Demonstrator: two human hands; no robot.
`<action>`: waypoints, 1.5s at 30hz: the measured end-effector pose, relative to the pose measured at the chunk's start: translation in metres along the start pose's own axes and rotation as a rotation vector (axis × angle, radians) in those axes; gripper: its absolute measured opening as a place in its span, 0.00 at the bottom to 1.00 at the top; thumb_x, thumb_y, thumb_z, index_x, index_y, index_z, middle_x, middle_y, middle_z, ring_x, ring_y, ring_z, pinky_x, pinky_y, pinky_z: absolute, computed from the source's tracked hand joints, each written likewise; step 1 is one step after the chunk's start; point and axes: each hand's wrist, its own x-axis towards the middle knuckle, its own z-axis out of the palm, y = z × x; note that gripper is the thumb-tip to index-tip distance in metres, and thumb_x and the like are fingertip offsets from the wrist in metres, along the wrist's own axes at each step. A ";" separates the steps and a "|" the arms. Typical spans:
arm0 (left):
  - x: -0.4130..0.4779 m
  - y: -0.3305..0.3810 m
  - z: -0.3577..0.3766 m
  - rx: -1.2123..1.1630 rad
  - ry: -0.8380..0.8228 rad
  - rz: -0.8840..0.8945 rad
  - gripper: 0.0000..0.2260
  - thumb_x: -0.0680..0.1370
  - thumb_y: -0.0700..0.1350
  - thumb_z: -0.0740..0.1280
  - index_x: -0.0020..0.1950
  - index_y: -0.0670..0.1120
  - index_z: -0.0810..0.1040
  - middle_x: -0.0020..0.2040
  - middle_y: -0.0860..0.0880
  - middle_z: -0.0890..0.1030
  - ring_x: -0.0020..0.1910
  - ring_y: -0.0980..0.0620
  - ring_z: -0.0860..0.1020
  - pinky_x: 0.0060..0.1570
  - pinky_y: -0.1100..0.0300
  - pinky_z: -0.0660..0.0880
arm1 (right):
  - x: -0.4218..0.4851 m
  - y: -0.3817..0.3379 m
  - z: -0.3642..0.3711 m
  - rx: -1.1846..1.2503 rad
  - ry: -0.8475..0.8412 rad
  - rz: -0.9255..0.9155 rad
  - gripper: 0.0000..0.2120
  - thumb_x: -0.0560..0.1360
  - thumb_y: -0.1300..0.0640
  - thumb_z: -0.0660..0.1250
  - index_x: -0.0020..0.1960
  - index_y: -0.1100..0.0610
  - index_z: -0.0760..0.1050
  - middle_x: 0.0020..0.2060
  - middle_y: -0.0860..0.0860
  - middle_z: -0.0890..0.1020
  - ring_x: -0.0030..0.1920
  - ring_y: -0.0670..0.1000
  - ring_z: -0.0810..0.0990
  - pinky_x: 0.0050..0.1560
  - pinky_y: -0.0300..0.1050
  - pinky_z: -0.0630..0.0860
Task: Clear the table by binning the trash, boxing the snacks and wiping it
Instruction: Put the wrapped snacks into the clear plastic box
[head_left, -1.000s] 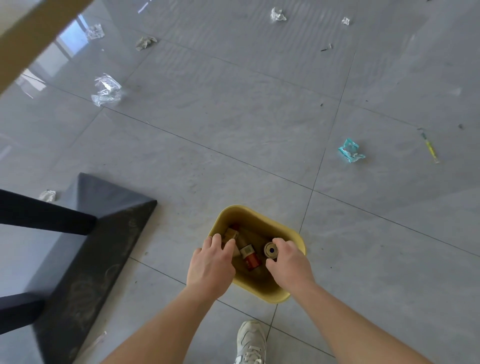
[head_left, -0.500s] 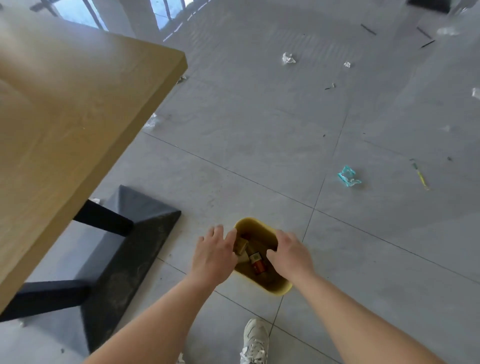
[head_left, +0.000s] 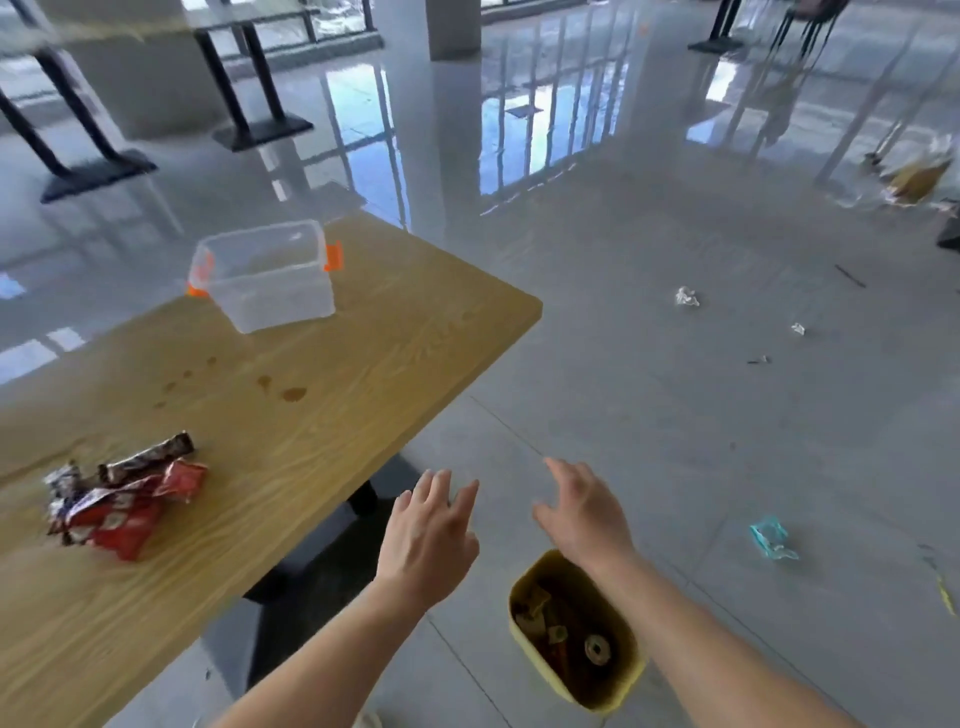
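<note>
Both hands hang in the air off the table's corner, empty, fingers spread wide: the left hand nearer the table, the right hand above the yellow bin on the floor. The bin has scraps in it and sits well clear of the table edge, just under the right forearm.

The snacks lie in a loose heap of wrappers near the table's near-left side, well apart from the clear box, which stands open at the far end. Between them are a few brown spills.

Trouble, as I see it: the heap is slippery foil, so one grab may shed a packet over the edge. Carrying it across could drag wrappers through the spills and smear them. The box looks light and could skid off the far edge if nudged. A step back could kick the bin over.
</note>
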 end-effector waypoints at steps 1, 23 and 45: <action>-0.003 -0.006 -0.011 0.007 0.015 -0.020 0.27 0.77 0.52 0.62 0.75 0.52 0.60 0.72 0.44 0.66 0.72 0.44 0.63 0.66 0.49 0.68 | 0.003 -0.012 -0.007 -0.011 0.006 -0.029 0.29 0.75 0.48 0.68 0.74 0.53 0.65 0.64 0.56 0.75 0.63 0.59 0.74 0.61 0.49 0.72; -0.051 -0.228 -0.170 0.018 0.290 -0.432 0.29 0.76 0.54 0.62 0.76 0.54 0.58 0.75 0.43 0.62 0.75 0.44 0.58 0.68 0.48 0.63 | 0.059 -0.293 -0.038 -0.048 0.029 -0.430 0.28 0.77 0.47 0.67 0.74 0.50 0.65 0.67 0.53 0.74 0.65 0.56 0.73 0.60 0.50 0.73; 0.068 -0.369 -0.191 -0.012 0.245 -0.447 0.29 0.76 0.53 0.63 0.75 0.52 0.60 0.72 0.43 0.66 0.71 0.44 0.64 0.63 0.48 0.67 | 0.212 -0.399 -0.020 -0.076 -0.001 -0.347 0.26 0.77 0.49 0.67 0.73 0.51 0.66 0.65 0.55 0.75 0.63 0.58 0.75 0.59 0.52 0.75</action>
